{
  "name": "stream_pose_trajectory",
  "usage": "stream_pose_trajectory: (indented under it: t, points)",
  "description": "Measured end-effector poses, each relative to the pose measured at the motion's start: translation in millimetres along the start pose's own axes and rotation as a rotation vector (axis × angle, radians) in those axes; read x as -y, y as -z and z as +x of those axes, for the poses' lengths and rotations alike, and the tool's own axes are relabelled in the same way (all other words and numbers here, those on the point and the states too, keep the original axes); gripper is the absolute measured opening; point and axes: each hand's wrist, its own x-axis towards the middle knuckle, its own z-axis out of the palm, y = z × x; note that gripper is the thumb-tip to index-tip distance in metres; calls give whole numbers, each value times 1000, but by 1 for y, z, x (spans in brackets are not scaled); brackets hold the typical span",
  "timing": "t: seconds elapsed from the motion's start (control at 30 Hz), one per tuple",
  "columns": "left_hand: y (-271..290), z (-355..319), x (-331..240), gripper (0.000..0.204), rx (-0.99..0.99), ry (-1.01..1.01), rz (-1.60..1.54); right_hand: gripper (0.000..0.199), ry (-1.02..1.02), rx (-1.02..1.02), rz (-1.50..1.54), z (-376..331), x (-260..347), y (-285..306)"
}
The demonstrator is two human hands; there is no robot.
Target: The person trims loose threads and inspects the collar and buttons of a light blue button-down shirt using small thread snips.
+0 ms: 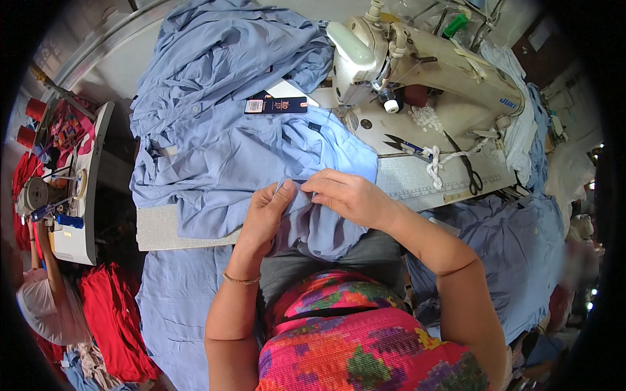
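Note:
A light blue garment [222, 150] lies heaped across the sewing table, one part hanging over the near edge toward my lap. My left hand [266, 215] pinches a fold of this blue cloth at the table's front edge, thumb on top. My right hand [349, 195] grips the same fold just to the right, fingers curled over it. The two hands almost touch. A dark blue hang tag [276, 105] rests on the cloth further back.
A cream sewing machine [417, 58] stands at the back right, with small snips [405, 145], black scissors [471, 173], white cord and small white buttons [427, 117] beside it. More blue cloth [508, 254] is piled right and on the floor left. Red cloth [114, 319] and another person [42, 300] are at far left.

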Motion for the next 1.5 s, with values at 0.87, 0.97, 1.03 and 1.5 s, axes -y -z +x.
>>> stream_pose_trajectory:
  t: [0.87,0.97,1.03,1.5]
  points:
    - [-3,-2,-8,14,36,10,84,6,9,-93,15,-7,0,1]
    - [1,0,-6,13,80,-2,169,7,-80,14,371,-5,-5,0]
    - [4,1,-4,13,112,6,136,7,-153,91,459,-8,-3,-7]
    - [-1,-4,-4,15,40,-59,199,27,-187,-48,1,3,-23,23]
